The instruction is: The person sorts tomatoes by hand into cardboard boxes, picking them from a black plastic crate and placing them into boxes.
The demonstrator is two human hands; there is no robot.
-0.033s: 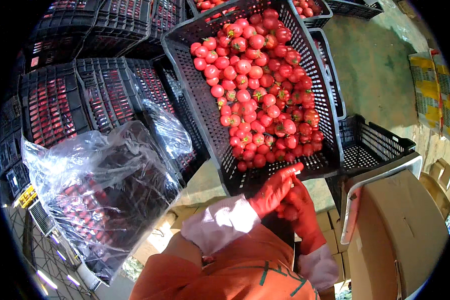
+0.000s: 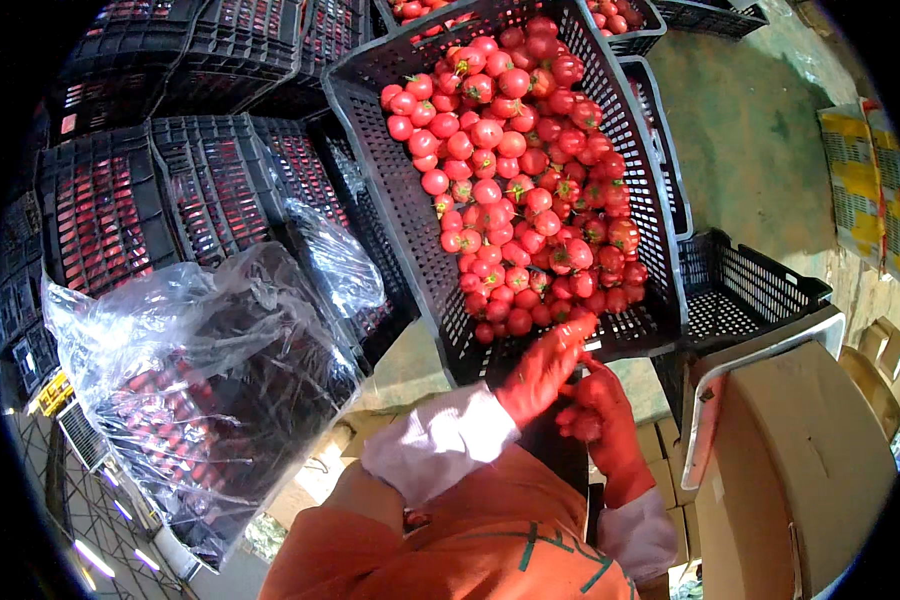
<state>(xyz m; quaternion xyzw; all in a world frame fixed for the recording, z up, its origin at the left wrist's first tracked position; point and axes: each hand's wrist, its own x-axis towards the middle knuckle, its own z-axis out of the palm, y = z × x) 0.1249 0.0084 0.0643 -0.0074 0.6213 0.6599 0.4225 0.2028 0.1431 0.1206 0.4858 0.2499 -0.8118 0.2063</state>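
Observation:
Both my hands wear red gloves and meet at the near edge of a large black slatted crate (image 2: 375,190) heaped with ripe red tomatoes (image 2: 515,190). My left hand (image 2: 548,368) is open, its fingers stretched forward over the crate's near rim, close to the front tomatoes; its palm is hidden. Right beside it, my right hand (image 2: 602,412) has its fingers curled in. What it holds, if anything, is hidden by the glove. A small pale tip shows between the two hands, too small to name.
Stacked dark crates (image 2: 110,200) with red contents stand at the left, one under clear plastic film (image 2: 260,300). A black crate (image 2: 760,290) sits to the right, above a cardboard box (image 2: 810,440). Yellow-and-grey packages (image 2: 855,190) lie at far right.
My left hand has shifted slightly forward and left, its fingertips now higher over the crate's rim. The right hand has drawn a little apart from it. Crates and tomatoes have not moved.

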